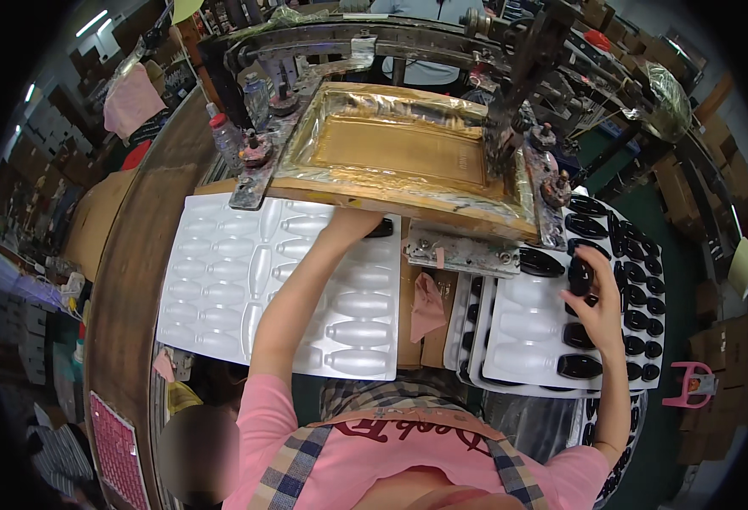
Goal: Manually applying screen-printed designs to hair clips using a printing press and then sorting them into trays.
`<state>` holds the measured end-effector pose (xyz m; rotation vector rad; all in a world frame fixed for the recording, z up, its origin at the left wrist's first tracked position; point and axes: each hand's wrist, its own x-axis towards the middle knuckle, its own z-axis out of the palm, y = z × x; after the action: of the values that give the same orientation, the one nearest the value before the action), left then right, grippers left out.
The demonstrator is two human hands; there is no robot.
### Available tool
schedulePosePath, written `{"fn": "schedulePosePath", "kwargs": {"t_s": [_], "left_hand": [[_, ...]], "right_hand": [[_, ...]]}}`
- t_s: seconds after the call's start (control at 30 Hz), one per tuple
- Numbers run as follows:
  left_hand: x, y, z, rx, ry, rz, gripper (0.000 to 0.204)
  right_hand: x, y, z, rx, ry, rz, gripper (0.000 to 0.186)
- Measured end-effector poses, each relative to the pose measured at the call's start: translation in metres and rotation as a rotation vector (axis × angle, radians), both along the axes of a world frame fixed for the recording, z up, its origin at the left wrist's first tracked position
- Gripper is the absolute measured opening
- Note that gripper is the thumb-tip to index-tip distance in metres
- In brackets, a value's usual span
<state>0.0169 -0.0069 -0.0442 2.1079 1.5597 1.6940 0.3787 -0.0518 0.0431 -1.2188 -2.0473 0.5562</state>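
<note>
Head view: wooden table (119, 340) at far left, pink slab with rows of small blocks (119, 446) at its near end. Next, left tray (259, 255), white, moulded with bottle-shaped hollows, far edge close to the framed screen. Left hand (357, 224) reaches to the tray's far right corner, fingers partly hidden; cannot tell whether they're spread or pinching. Black bottle-shaped piece (381, 228) sits right beside those fingers, same corner; grip on it unclear. Framed screen (399, 153), amber mesh, wooden rim wrapped in shiny film, stands above that edge and extends right. Below its near edge: metal fixture (463, 257), paint-spotted; pink cloth (426, 310) hangs just below. Then right tray (527, 327), white, topmost of a stack, bare hollows toward its left edge, dark pieces (580, 366) along its right edge and one past its far left corner. Right hand (599, 302) is curved, pinching a black bottle (580, 274) between thumb and fingers, near that tray's far right corner. Farther right, rows of black bottles (636, 299); pink stool (688, 385) beyond, on green floor (680, 263).
</note>
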Motion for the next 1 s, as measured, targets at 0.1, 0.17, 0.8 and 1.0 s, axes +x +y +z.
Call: {"fn": "schedulePosePath", "kwargs": {"t_s": [0.1, 0.17, 0.8, 1.0], "left_hand": [[0.012, 0.038, -0.014, 0.112, 0.046, -0.139, 0.018], [0.014, 0.057, -0.011, 0.076, 0.036, -0.192, 0.018], [-0.067, -0.046, -0.084, -0.471, -0.673, 0.006, 0.022], [-0.058, -0.055, -0.11, -0.606, -0.417, 0.24, 0.019]], "right_hand": [[-0.009, 0.018, -0.005, 0.01, -0.03, 0.13, 0.055], [-0.026, 0.029, -0.011, -0.086, 0.019, 0.105, 0.056], [-0.047, 0.045, -0.029, -0.104, -0.187, 0.062, 0.046], [-0.029, 0.021, -0.041, 0.214, -0.694, 0.067, 0.052]]}}
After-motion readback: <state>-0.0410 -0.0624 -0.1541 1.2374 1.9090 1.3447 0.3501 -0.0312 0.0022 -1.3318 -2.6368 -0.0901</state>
